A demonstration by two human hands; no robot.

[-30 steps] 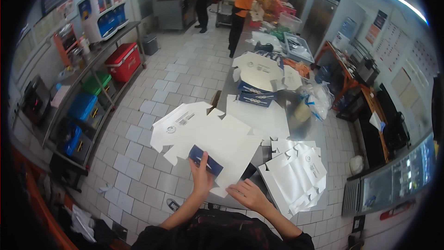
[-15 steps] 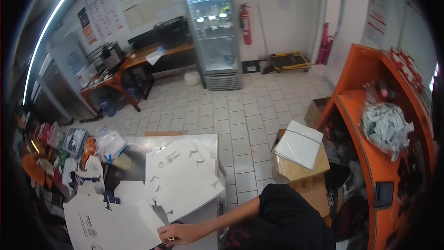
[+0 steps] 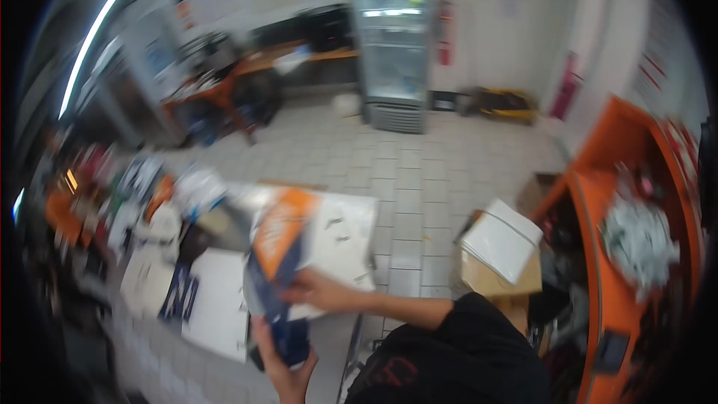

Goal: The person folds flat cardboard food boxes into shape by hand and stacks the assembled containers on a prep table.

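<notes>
An orange and navy cardboard carton (image 3: pixel 282 232), partly folded, stands tilted in front of me over the metal table. My left hand (image 3: pixel 283 370) grips its lower navy end from below, thumb and fingers on either side. Against its right side is my right hand (image 3: pixel 325 292), its fingers closed on the edge and smeared by motion. Behind the carton lies a stack of flat white die-cut cardboard sheets (image 3: pixel 340 243). Another white sheet (image 3: pixel 217 303) rests to the left, beside navy-printed flaps (image 3: pixel 178 292).
Plastic bags (image 3: pixel 200 191) and clutter crowd the table's far left. On the right, white packets (image 3: pixel 502 239) sit on a cardboard box (image 3: pixel 501 277) beside an orange shelf (image 3: pixel 580 202). A glass-door fridge (image 3: pixel 393 45) stands at the back wall.
The large white sheet under my right hand has left the lower left; an orange and navy carton is now upright between both hands. My left hand has come into view. The camera has turned left.
</notes>
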